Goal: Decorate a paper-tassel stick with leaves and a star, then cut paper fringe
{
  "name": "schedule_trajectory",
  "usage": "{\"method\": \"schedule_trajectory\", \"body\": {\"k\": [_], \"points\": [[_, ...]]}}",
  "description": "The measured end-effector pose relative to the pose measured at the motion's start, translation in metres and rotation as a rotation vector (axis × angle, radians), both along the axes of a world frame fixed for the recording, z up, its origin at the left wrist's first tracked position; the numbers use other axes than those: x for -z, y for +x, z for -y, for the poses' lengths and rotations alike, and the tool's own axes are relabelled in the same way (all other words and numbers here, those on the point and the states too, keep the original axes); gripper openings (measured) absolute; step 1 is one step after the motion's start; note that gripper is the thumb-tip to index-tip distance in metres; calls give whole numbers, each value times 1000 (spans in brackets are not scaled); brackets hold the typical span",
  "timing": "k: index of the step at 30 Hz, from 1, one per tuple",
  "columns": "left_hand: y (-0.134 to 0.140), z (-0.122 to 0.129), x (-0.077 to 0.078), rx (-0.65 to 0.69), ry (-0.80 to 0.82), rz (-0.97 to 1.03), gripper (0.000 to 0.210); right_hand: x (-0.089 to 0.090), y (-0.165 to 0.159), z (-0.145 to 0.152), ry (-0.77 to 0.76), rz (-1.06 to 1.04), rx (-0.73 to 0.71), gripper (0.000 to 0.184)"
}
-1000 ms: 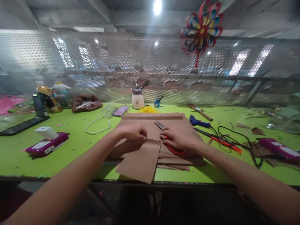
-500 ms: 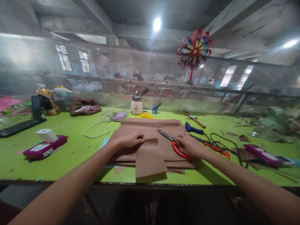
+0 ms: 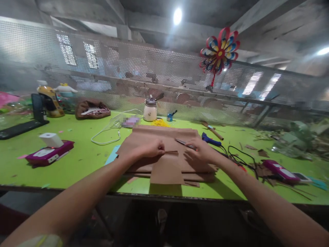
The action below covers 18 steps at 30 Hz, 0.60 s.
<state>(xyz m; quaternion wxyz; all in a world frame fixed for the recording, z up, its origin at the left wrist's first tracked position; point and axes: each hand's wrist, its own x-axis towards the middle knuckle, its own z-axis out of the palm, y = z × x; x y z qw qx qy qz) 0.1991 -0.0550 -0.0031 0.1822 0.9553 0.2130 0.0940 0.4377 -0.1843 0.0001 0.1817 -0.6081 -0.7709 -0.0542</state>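
My left hand (image 3: 154, 148) is closed in a pinch on the upper edge of a small brown paper piece (image 3: 166, 171). That piece lies over a stack of brown paper sheets (image 3: 146, 135), its lower end reaching past the stack's front edge. In my right hand (image 3: 202, 150) is a pair of scissors (image 3: 185, 143); its dark blades point left toward the pinched edge, apart from my left fingers. The hand covers most of the red handles.
On the green table (image 3: 82, 164), a glue gun (image 3: 212, 140) with black cables lies right of the stack. A purple power box (image 3: 50, 152) sits left, another purple box (image 3: 280, 171) right. Behind stand a white jar (image 3: 150, 111) and yellow strands (image 3: 159, 122).
My right hand has turned the scissors over, hiding the red handles. My left hand has shifted slightly right, and the paper's top edge is now seen edge-on. The view has tilted a little.
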Motion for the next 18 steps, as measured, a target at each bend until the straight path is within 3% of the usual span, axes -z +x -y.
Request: {"method": "schedule_trajectory", "body": {"k": [4, 7, 18], "points": [[-2, -1, 7, 15, -5, 30, 26, 13, -38, -27, -42, -40, -179, 22], [-2, -1, 11, 19, -1, 42, 23, 21, -48, -37, -38, 3, -247, 20], [2, 2, 16, 52, 126, 6, 15, 38, -44, -31, 8, -26, -210, 15]]}}
